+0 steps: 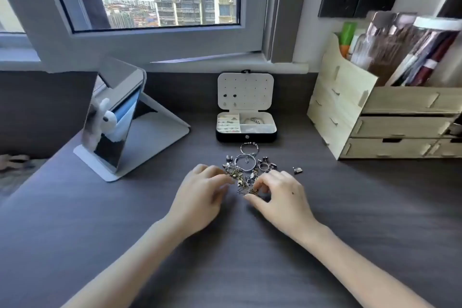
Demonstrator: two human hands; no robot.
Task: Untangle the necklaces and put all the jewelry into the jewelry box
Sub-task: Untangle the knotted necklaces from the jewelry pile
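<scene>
- The left hand (pixel 200 195) is held over the desk (pixel 250 257) with its fingers bent and their tips at the left edge of the tangle of necklaces (pixel 246 182). Whether anything is pinched cannot be told.
- The right hand (pixel 282 195) is curled, and a strand of the tangle appears to be pinched between thumb and forefinger.
- If the strands are pulled apart hard, the knots could be tightened or a thin chain snapped, so loops should be loosened rather than tugged.
- Two bangles (pixel 246 162) and some rings (pixel 265 164) lie touching or just beside the far side of the tangle. They could be dragged or scattered if the tangle is lifted.
- A small charm (pixel 297 170) lies apart to the right and could be swept aside by the right wrist.
- The jewelry box (pixel 246 136) stands open just beyond the pile. Small pieces are held in its left ring rolls and a beaded bracelet in the rear right compartment. The contents of the front right compartment cannot be made out.
- A few earrings are pinned to the upright lid (pixel 245 87), which could be knocked shut by a careless reach.
- Bottles, tubes and brushes are kept in the top of the wooden organizer (pixel 350 107). What its drawers hold is hidden.
</scene>
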